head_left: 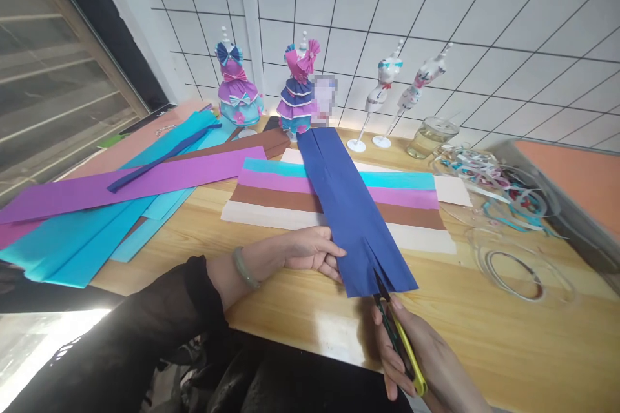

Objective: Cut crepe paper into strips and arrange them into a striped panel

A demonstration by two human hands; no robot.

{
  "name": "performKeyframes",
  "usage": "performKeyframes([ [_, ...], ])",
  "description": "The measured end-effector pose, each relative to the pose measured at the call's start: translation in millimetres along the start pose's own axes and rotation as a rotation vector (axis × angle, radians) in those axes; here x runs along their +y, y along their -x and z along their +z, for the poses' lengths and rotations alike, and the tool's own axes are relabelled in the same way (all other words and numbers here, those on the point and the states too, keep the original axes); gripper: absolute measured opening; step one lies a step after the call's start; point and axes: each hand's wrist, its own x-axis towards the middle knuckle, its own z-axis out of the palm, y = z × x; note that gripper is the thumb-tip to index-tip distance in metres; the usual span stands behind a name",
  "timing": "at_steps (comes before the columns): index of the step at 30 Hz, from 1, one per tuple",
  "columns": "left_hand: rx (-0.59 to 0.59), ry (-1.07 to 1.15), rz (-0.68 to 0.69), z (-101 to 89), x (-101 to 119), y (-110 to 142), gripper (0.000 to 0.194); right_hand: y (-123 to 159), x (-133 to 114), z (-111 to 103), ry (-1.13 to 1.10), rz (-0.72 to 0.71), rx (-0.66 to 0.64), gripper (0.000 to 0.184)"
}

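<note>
I am receiving a bright head-camera view. Glare is whitening the wooden table (484, 335) near its front edge; light is washing out the lower left. The black sleeve (145, 329) is losing detail, the tiled wall (358, 26) is skewing, and the blue strip (358, 206) is showing clearly.

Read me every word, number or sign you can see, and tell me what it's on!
No word or number can be read for sure.
Dark flat thing at the back left: tiny pale marks, perhaps letters, too small to read.
Pale patch beside the navy-and-purple dress: blurred into squares, unreadable.
Scissors and blue strip: no writing that I can make out.
</note>
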Motion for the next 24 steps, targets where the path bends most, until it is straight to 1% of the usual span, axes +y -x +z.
performKeyframes([
  [14, 0.012, -0.004, 0.007, 2.7, 1.4, 2.0, 0.032, 0.1, 0.1, -0.9, 0.003, -0.018, -0.03, 0.046],
  [19, -0.002, -0.01, 0.018, 0.0, -0.5, 1.0, 0.031, 0.3, 0.0, -0.5, 0.003, -0.017, -0.016, 0.047],
  [24, -0.012, -0.005, 0.026, -3.3, -3.3, -0.4, 0.032, -0.4, 0.6, 0.0, -0.007, -0.041, -0.035, 0.046],
])
